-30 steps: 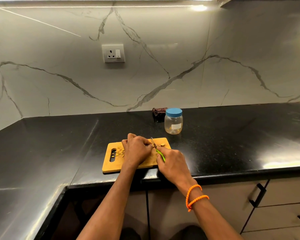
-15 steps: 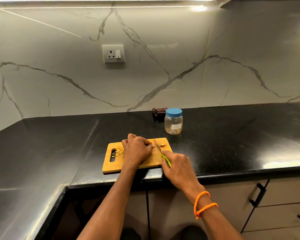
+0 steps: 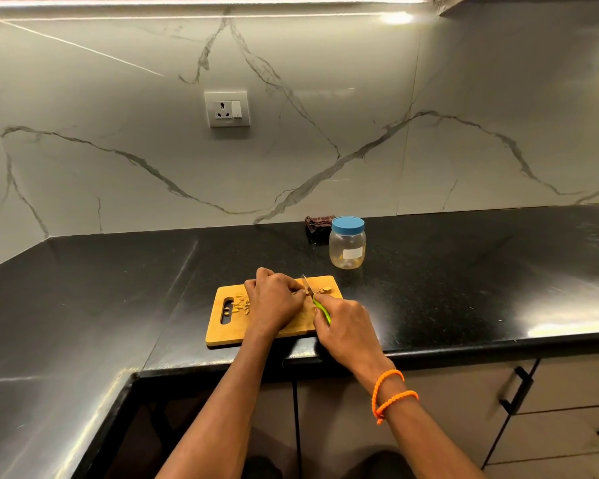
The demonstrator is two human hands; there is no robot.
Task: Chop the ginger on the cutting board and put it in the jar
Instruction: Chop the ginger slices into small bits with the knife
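Note:
A wooden cutting board (image 3: 222, 331) lies near the counter's front edge. Chopped ginger bits (image 3: 240, 304) sit by its handle slot, and a few more ginger pieces (image 3: 324, 289) lie at its far right. My left hand (image 3: 274, 300) is curled over the board's middle, its fingertips holding down a ginger piece that is mostly hidden. My right hand (image 3: 344, 328) grips the green handle of a small knife (image 3: 308, 286), whose blade stands right beside my left fingertips. The clear jar (image 3: 347, 247) with a blue lid stands closed behind the board.
A dark crumpled cloth (image 3: 317, 224) lies behind the jar against the marble wall. The black counter (image 3: 464, 271) runs left into a corner. A wall socket (image 3: 227, 109) is above. Drawers with black handles (image 3: 517, 388) are below right.
My right hand drew the knife back toward me half a second ago, then pushed it forward again so the blade is back beside my left fingertips. My left hand stayed put.

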